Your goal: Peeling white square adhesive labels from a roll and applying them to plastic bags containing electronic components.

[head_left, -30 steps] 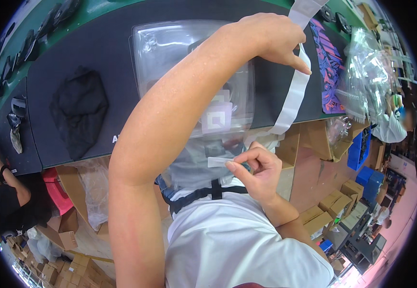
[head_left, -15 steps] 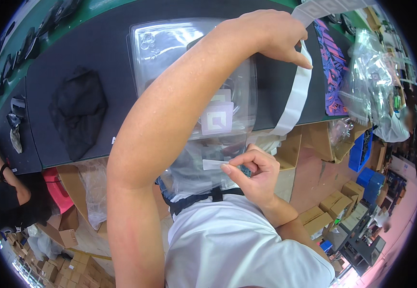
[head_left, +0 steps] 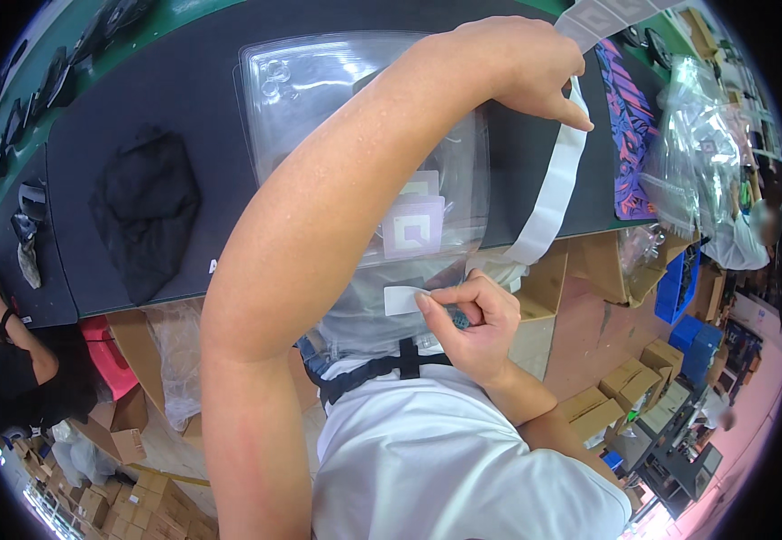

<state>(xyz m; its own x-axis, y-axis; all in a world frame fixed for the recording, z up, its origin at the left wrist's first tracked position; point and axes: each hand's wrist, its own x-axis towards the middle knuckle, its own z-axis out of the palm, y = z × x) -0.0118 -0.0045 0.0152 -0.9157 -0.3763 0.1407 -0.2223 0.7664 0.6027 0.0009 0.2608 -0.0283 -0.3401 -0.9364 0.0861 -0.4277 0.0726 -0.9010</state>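
Observation:
My left arm reaches across to the far right, where my left hand (head_left: 535, 72) is closed on a strip of labels (head_left: 600, 22). A bare pale length of its backing (head_left: 555, 184) curls down from the fingers over the table's near edge. At the near edge, my right hand (head_left: 476, 319) pinches a small white label (head_left: 402, 300) between thumb and forefinger. Beneath my left forearm lies a stack of clear plastic bags (head_left: 287, 99), partly hidden by it. A pale square label (head_left: 413, 227) shows on the bags, and their near end hangs over the edge.
A crumpled black cloth (head_left: 146, 211) lies left on the dark table (head_left: 215, 54). A purple patterned piece (head_left: 627, 135) and clear plastic bags (head_left: 701, 135) are at the right. Open cartons (head_left: 548, 279) stand below the edge. Another person's arm (head_left: 13, 328) shows far left.
The small label in my right hand has turned and shows more of its face. The bags have shifted slightly right. My left hand has moved slightly right, still on the strip.

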